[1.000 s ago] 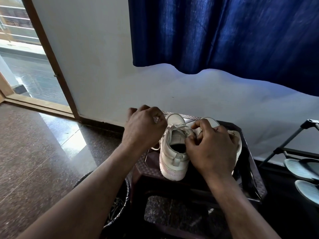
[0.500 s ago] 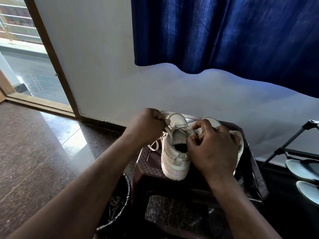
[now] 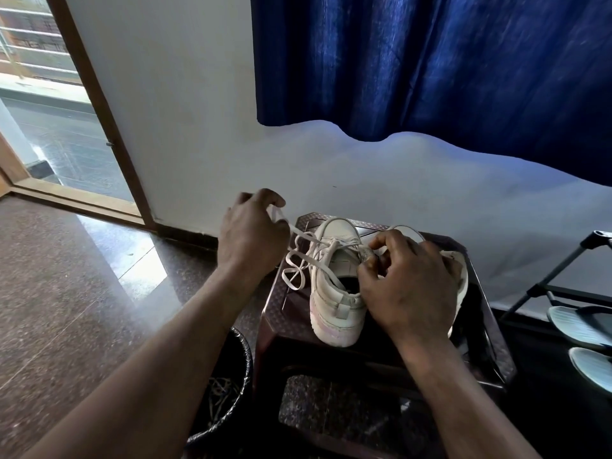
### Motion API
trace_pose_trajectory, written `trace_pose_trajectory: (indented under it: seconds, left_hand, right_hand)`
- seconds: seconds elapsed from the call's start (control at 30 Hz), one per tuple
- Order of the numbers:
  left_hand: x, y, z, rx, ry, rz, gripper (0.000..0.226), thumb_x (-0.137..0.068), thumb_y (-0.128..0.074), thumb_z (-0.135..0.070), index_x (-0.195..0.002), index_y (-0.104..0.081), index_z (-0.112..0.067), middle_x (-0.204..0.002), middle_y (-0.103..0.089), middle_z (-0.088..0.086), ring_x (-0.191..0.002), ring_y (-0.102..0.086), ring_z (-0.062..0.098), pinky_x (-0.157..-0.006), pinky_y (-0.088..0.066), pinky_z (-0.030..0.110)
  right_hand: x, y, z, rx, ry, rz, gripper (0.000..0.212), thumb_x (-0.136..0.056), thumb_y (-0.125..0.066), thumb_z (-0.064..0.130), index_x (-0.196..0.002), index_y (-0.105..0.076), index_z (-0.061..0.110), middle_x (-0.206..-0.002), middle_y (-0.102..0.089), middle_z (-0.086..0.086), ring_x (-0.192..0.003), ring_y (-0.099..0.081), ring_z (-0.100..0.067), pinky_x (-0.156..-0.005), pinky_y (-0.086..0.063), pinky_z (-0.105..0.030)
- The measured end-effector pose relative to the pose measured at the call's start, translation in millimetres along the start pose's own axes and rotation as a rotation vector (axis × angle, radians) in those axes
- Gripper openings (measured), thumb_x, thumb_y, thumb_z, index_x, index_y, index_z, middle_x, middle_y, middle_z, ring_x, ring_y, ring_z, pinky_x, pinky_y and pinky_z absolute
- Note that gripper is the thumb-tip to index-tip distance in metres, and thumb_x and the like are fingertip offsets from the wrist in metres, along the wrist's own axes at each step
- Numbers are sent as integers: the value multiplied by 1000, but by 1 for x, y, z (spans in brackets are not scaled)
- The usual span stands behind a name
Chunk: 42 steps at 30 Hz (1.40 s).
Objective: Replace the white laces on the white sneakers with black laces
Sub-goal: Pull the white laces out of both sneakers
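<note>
In the head view, two white sneakers are sitting on a dark stool at lower centre of the frame. The left hand, just left of the near sneaker, is pinching the white lace between closed fingers and drawing it up and away. The right hand is bracing the collar, fingers curled together around the lace by the top eyelets; it is covering most of the second sneaker. Judging by this, unlacing is only starting. Next, the lace needs loosening row by row. No black laces are clearly visible.
</note>
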<state>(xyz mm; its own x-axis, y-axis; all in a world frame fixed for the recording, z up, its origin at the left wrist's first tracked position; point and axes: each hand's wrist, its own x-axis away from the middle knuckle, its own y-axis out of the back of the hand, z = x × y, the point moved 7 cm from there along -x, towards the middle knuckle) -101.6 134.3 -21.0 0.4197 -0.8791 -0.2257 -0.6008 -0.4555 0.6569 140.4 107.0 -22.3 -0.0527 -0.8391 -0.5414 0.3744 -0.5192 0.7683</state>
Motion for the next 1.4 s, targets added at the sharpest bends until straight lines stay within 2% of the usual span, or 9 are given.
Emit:
trace_pose_trajectory:
  seconds: [0.1, 0.2, 0.3, 0.53, 0.83, 1.0, 1.13, 1.27, 1.4]
  left_hand:
    - [6, -3, -12, -214, -93, 12, 42, -95, -67, -30, -137, -61, -33, -143, -52, 0, -127, -50, 27, -105, -41, 37]
    - [8, -4, -23, -73, -211, 29, 10, -93, -71, -39, -101, -74, -33, -110, -67, -8, -102, -64, 18, -87, -51, 33]
    - [16, -21, -33, 128, -228, 372, 29, -91, -75, -48, -80, -72, -21, -77, -71, -3, -68, -62, 7, -65, -48, 26]
    - [34, -33, -37, 73, -391, 698, 13, -85, -86, -34, -86, -75, -26, -71, -64, -23, -66, -56, 0, -64, -45, 14]
    - [9, -22, -3, -412, -309, 374, 15, -89, -57, -13, -84, -55, -26, -97, -62, -5, -94, -64, 23, -82, -54, 37]
    - [24, -24, -30, 61, -219, 305, 22, -90, -75, -43, -83, -68, -23, -79, -71, -6, -69, -66, 13, -56, -49, 23]
    - [34, -28, -38, -34, -267, 227, 18, -86, -72, -41, -80, -68, -25, -76, -69, -8, -71, -66, 15, -63, -56, 33]
    - [31, -19, -35, -5, -222, 126, 16, -81, -75, -43, -84, -70, -28, -73, -70, -9, -71, -65, 9, -59, -49, 24]
    - [27, -11, -26, 93, -115, 100, 12, -78, -79, -40, -81, -73, -30, -70, -72, -11, -67, -65, 1, -54, -44, 14]
  right_hand:
    - [0, 0, 0, 19, 11, -18, 21, -81, -62, 39, -101, -64, 33, -91, -71, 9, -97, -60, -23, -88, -37, -42]
    - [0, -1, 0, 1, 25, -13, 22, -81, -67, 34, -103, -64, 33, -101, -71, 10, -102, -60, -24, -89, -38, -44]
    - [-2, -1, 3, -27, 39, 10, 26, -82, -69, 30, -107, -64, 34, -108, -70, 11, -109, -57, -24, -91, -39, -45]
    - [-1, -1, 9, -7, 60, 19, 27, -82, -63, 32, -109, -65, 33, -109, -70, 12, -109, -56, -23, -90, -37, -44]
    - [-4, -1, 17, -84, 61, 65, 32, -83, -65, 33, -115, -66, 34, -114, -72, 15, -114, -51, -22, -95, -43, -49]
    - [-8, -4, 28, -128, 124, 77, 33, -83, -58, 33, -115, -65, 31, -105, -73, 14, -109, -46, -20, -90, -48, -56]
    - [-13, -17, 32, -108, 109, 259, 36, -88, -65, 35, -124, -60, 37, -103, -70, 17, -116, -47, -18, -102, -38, -51]
    - [-10, -18, 39, -144, 134, 252, 35, -84, -71, 39, -119, -63, 38, -101, -69, 17, -112, -48, -20, -88, -25, -38]
    - [-5, -21, 41, -203, 121, 224, 34, -84, -57, 50, -114, -69, 37, -103, -71, 20, -107, -47, -20, -92, -39, -47]
